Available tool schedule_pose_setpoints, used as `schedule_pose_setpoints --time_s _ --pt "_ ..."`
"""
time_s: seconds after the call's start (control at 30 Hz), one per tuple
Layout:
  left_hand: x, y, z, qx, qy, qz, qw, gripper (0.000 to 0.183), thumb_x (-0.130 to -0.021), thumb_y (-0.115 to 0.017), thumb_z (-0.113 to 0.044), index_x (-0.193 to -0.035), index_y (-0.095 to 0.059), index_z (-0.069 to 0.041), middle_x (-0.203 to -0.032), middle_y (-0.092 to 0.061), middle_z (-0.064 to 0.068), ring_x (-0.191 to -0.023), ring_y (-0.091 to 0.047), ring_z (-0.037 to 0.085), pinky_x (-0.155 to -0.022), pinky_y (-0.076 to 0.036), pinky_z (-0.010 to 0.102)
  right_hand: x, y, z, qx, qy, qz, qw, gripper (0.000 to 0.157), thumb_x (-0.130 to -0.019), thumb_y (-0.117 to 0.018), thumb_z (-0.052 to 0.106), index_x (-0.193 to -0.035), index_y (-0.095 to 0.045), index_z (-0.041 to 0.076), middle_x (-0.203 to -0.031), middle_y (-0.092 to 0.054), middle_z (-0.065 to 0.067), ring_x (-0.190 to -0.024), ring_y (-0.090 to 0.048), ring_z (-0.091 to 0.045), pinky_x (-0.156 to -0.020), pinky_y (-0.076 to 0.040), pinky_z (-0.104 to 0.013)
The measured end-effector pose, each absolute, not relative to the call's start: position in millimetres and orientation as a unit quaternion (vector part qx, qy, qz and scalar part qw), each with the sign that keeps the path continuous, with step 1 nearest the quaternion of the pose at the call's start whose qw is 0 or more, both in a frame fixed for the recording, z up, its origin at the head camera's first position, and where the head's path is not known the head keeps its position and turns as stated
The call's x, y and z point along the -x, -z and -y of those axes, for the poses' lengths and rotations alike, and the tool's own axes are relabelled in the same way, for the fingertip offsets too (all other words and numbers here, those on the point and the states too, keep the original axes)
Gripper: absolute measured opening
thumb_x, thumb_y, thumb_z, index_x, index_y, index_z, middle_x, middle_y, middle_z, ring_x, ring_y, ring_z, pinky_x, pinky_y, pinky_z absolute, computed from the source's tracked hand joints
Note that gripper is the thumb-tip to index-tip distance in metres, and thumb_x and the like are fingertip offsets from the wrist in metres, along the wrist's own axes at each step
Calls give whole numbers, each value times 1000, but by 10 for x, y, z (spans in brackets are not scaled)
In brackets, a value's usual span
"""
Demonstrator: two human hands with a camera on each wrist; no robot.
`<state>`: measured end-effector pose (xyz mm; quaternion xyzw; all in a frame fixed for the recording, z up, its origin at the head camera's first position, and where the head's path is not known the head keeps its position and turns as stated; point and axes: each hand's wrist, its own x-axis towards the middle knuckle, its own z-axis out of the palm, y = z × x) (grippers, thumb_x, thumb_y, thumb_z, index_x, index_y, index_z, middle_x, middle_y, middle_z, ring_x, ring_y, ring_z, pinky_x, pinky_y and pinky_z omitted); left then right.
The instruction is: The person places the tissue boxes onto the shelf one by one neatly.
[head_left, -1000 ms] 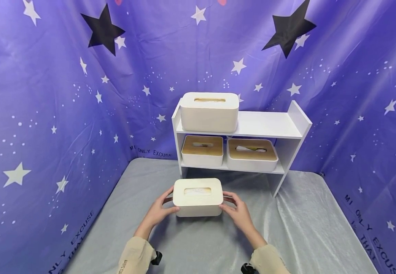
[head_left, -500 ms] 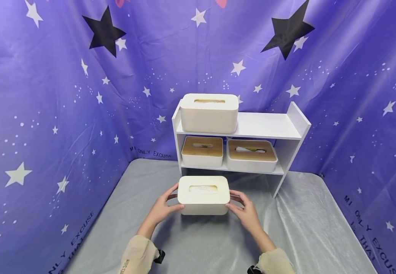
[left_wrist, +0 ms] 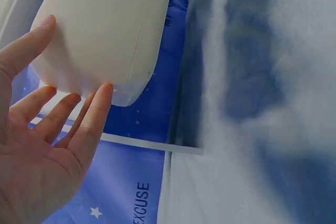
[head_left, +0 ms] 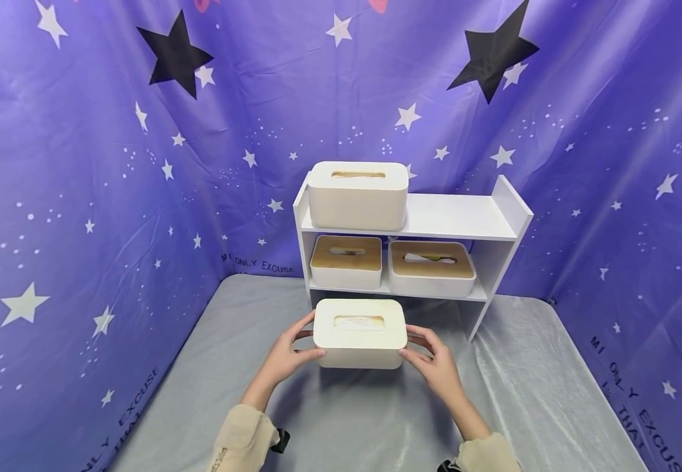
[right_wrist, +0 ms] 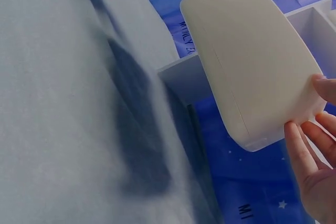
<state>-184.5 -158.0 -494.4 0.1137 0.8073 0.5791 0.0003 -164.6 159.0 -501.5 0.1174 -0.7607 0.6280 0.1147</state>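
Note:
A cream-white tissue box (head_left: 360,333) with an oval slot in its lid is held between both hands, in front of the shelf. My left hand (head_left: 286,354) grips its left end, thumb on the front face and fingers round the side. At the opposite end my right hand (head_left: 437,360) grips likewise. In the left wrist view the fingertips of my left hand (left_wrist: 58,114) press the end of the box (left_wrist: 105,30). The right wrist view shows the underside of the box (right_wrist: 257,61), raised off the cloth, with my right hand (right_wrist: 315,145) at its near end.
Behind stands a white two-tier shelf (head_left: 453,216). A large white tissue box (head_left: 357,203) sits at its upper left. Two wooden-lidded tissue boxes (head_left: 346,272) (head_left: 432,282) share the lower tier. Grey cloth (head_left: 364,419) covers the table; purple star-printed curtains (head_left: 246,98) surround it.
Both hands have carried the tissue box to the right and slightly up, so it looks larger in the head view. The shelf and its boxes stay in place.

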Motion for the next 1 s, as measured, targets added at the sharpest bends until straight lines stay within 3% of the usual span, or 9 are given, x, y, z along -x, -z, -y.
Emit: schedule_pose_setpoints --time_s 0.27,0.87,0.93,1.0 --pt "1826 4866 1495 -111 -601 -792 3 84 -79 -85 -14 -152 -44 -24 -156 -43 10 -130 -54 36 -88 -62 32 1640 4959 -1681 -120 -619 766 126 46 -87 -75 4 -130 -60 -1 -132 -60 -25 -108 -60 9 -85 -57 -12" --pt "1837 4697 1345 -145 -627 -766 1 86 -79 -84 -8 -152 -42 -25 -154 -43 9 -130 -55 33 -86 -62 26 1575 4735 -1818 -138 -617 757 166 44 -86 -73 -2 -128 -60 -4 -126 -60 -29 -107 -61 9 -83 -58 -13" --pt "1844 4662 1314 -147 -625 -766 2 86 -79 -84 -9 -152 -42 -26 -154 -44 8 -130 -55 32 -86 -62 25 1561 4699 -1851 -139 -613 759 171 44 -86 -73 -2 -128 -60 -4 -126 -62 -24 -108 -61 9 -83 -58 -13" --pt "1855 4623 1279 -154 -622 -768 2 86 -79 -84 -10 -152 -42 -28 -154 -44 7 -130 -55 32 -85 -62 24 1553 4668 -1891 -139 -614 757 173 44 -86 -73 -4 -129 -60 -4 -125 -65 -11 -108 -62 8 -83 -58 -13"
